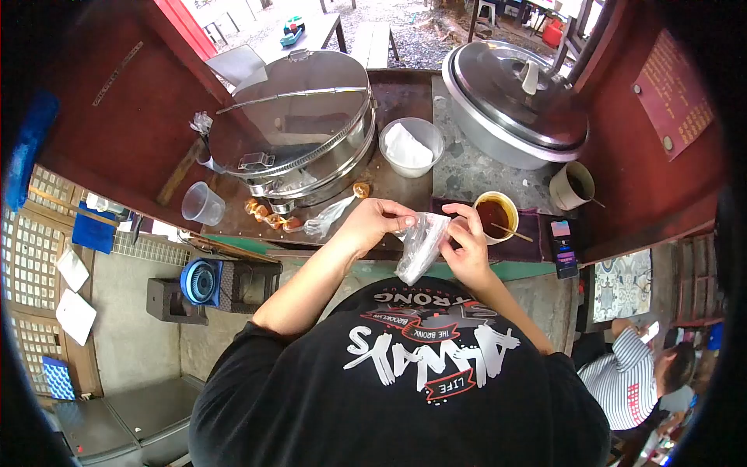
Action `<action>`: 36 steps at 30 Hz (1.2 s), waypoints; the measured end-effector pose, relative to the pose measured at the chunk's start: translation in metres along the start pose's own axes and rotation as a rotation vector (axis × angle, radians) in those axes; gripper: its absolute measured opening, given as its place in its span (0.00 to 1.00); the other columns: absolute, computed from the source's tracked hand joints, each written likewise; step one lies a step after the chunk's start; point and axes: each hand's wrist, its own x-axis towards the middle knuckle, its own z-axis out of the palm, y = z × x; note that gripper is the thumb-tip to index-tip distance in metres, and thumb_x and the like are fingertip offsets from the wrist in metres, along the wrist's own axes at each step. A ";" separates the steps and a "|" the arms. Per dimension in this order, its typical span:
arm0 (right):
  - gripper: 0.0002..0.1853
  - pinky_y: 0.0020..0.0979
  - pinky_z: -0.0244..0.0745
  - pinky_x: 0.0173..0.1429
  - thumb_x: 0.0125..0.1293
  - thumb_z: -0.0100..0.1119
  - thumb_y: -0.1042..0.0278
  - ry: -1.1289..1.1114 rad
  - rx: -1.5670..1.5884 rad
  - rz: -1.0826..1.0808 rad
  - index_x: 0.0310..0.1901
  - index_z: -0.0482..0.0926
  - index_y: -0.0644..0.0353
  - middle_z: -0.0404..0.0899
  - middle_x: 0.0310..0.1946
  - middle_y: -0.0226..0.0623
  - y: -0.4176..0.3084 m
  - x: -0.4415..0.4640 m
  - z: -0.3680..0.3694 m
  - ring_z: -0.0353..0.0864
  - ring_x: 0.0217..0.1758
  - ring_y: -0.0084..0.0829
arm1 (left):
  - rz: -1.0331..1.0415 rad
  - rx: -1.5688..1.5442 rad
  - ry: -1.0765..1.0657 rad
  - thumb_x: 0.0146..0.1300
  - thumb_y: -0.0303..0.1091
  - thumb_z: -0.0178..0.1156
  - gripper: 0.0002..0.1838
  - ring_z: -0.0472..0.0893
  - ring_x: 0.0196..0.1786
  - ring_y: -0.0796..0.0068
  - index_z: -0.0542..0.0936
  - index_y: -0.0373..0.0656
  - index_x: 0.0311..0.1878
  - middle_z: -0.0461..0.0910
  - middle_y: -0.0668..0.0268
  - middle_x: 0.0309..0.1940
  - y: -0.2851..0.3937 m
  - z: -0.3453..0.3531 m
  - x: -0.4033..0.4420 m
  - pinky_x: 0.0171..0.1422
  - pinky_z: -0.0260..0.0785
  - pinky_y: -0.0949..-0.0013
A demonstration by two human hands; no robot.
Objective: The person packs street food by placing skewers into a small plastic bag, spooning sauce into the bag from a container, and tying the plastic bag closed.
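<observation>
A clear plastic bag (421,251) hangs between my two hands, in front of my chest. My left hand (377,226) pinches its upper left edge between thumb and finger. My right hand (467,241) has its fingers curled at the bag's right edge, thumb and fingertips on the plastic. Just beyond my right hand stands a tub of dark brown sauce (496,216) with a stick in it. Left of my left hand lie a loose plastic bag (330,218) and several small tied bags of brown sauce (272,221).
A large steel steamer (311,148) stands at the left, a lidded pot (513,101) at the right. Between them sits a bowl (411,148) with something white. A plastic cup (203,204), a dark mug (572,186) and a phone (563,247) rest near the edges. Another person (626,377) is behind, lower right.
</observation>
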 end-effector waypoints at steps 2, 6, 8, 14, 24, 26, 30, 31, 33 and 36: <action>0.14 0.26 0.73 0.37 0.51 0.65 0.86 -0.004 -0.003 -0.012 0.40 0.78 0.64 0.71 0.53 0.41 0.000 0.001 0.000 0.74 0.33 0.26 | -0.078 -0.125 0.044 0.61 0.36 0.67 0.13 0.81 0.38 0.80 0.83 0.38 0.45 0.84 0.68 0.37 0.001 0.004 -0.002 0.47 0.75 0.74; 0.15 0.28 0.74 0.39 0.52 0.66 0.83 -0.050 -0.036 0.013 0.42 0.78 0.63 0.71 0.51 0.41 -0.002 0.003 0.002 0.74 0.34 0.29 | -0.184 -0.330 0.047 0.62 0.34 0.65 0.12 0.82 0.41 0.77 0.82 0.38 0.45 0.84 0.66 0.39 -0.004 0.005 0.001 0.48 0.75 0.73; 0.14 0.30 0.74 0.41 0.51 0.66 0.80 -0.060 -0.073 0.056 0.42 0.78 0.62 0.71 0.48 0.41 -0.005 0.004 0.002 0.74 0.36 0.31 | -0.116 -0.266 0.058 0.62 0.32 0.66 0.11 0.82 0.40 0.77 0.83 0.38 0.45 0.84 0.66 0.38 -0.013 0.004 0.007 0.47 0.75 0.73; 0.17 0.33 0.74 0.44 0.50 0.67 0.78 0.019 -0.148 0.145 0.44 0.78 0.65 0.70 0.43 0.40 -0.009 0.008 -0.004 0.74 0.41 0.34 | 0.051 0.011 0.089 0.60 0.26 0.65 0.10 0.80 0.35 0.79 0.83 0.35 0.44 0.84 0.66 0.34 -0.006 0.006 0.006 0.44 0.72 0.75; 0.25 0.36 0.74 0.55 0.48 0.69 0.77 -0.088 -0.059 0.130 0.51 0.76 0.62 0.72 0.46 0.45 -0.023 0.021 0.002 0.77 0.49 0.43 | 0.125 0.134 -0.008 0.54 0.25 0.65 0.12 0.79 0.37 0.82 0.84 0.35 0.43 0.84 0.68 0.35 -0.009 0.019 0.010 0.48 0.70 0.75; 0.22 0.28 0.73 0.53 0.54 0.65 0.78 -0.128 -0.169 0.211 0.53 0.77 0.62 0.72 0.46 0.38 -0.023 0.021 -0.003 0.76 0.47 0.30 | 0.077 0.077 -0.001 0.54 0.25 0.64 0.12 0.80 0.38 0.81 0.84 0.36 0.43 0.84 0.69 0.35 -0.017 0.013 0.015 0.49 0.70 0.75; 0.21 0.29 0.75 0.52 0.56 0.64 0.78 -0.122 0.343 0.380 0.53 0.77 0.61 0.76 0.46 0.40 -0.012 0.022 -0.001 0.79 0.48 0.31 | 0.074 0.081 -0.013 0.55 0.24 0.64 0.11 0.80 0.38 0.80 0.84 0.37 0.42 0.84 0.68 0.35 -0.018 0.012 0.014 0.49 0.71 0.74; 0.22 0.29 0.74 0.54 0.56 0.64 0.78 -0.138 0.383 0.405 0.54 0.76 0.61 0.76 0.47 0.40 -0.012 0.020 0.000 0.78 0.50 0.32 | 0.098 0.023 -0.016 0.55 0.24 0.64 0.10 0.80 0.37 0.80 0.84 0.37 0.42 0.84 0.68 0.35 -0.017 0.016 0.013 0.48 0.71 0.73; 0.24 0.31 0.73 0.58 0.56 0.65 0.77 -0.171 0.464 0.454 0.56 0.75 0.61 0.76 0.50 0.40 -0.017 0.018 0.003 0.78 0.54 0.33 | 0.145 -0.092 -0.021 0.55 0.23 0.64 0.10 0.81 0.37 0.79 0.84 0.37 0.41 0.85 0.67 0.35 -0.016 0.027 0.011 0.47 0.72 0.73; 0.33 0.33 0.68 0.64 0.52 0.69 0.76 -0.291 0.334 0.379 0.62 0.69 0.59 0.73 0.56 0.40 -0.024 0.023 0.003 0.75 0.59 0.34 | 0.007 -0.334 -0.010 0.59 0.28 0.65 0.07 0.82 0.37 0.76 0.83 0.39 0.41 0.84 0.66 0.35 -0.025 0.032 0.012 0.43 0.75 0.71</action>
